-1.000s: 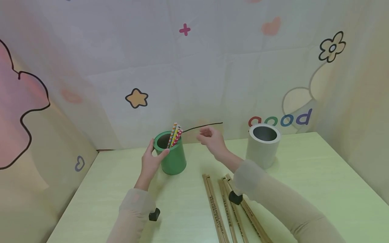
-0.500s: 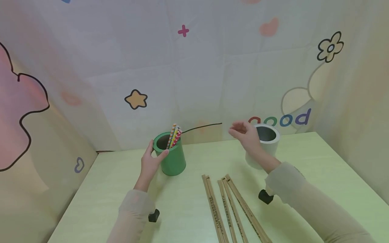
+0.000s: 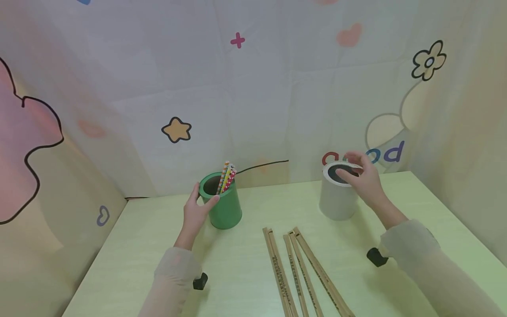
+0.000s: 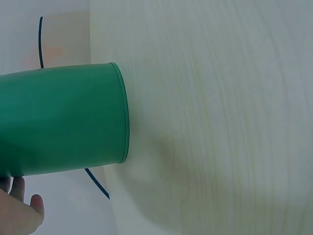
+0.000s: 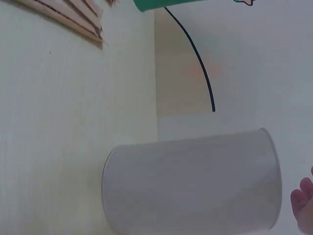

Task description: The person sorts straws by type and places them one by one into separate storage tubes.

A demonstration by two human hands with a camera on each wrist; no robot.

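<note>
The left hand (image 3: 196, 213) grips the green cup (image 3: 222, 200), thumb at the rim. The cup stands upright on the table (image 3: 245, 264), patterned straws (image 3: 226, 176) sticking out; their lower ends are hidden. The right hand (image 3: 364, 178) reaches over the grey cup (image 3: 336, 198); I cannot tell whether it grasps the rim. Wooden sticks (image 3: 301, 273) run off the bottom edge.

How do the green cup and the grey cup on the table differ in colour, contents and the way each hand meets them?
The green cup is green; the grey cup is pale grey with a white rim. The green cup holds patterned straws; nothing shows sticking out of the grey cup. The left hand grips the green cup's side near the rim; the right hand is at the grey cup's rim with relaxed fingers. Both are upright, open-topped cylinders.
</note>
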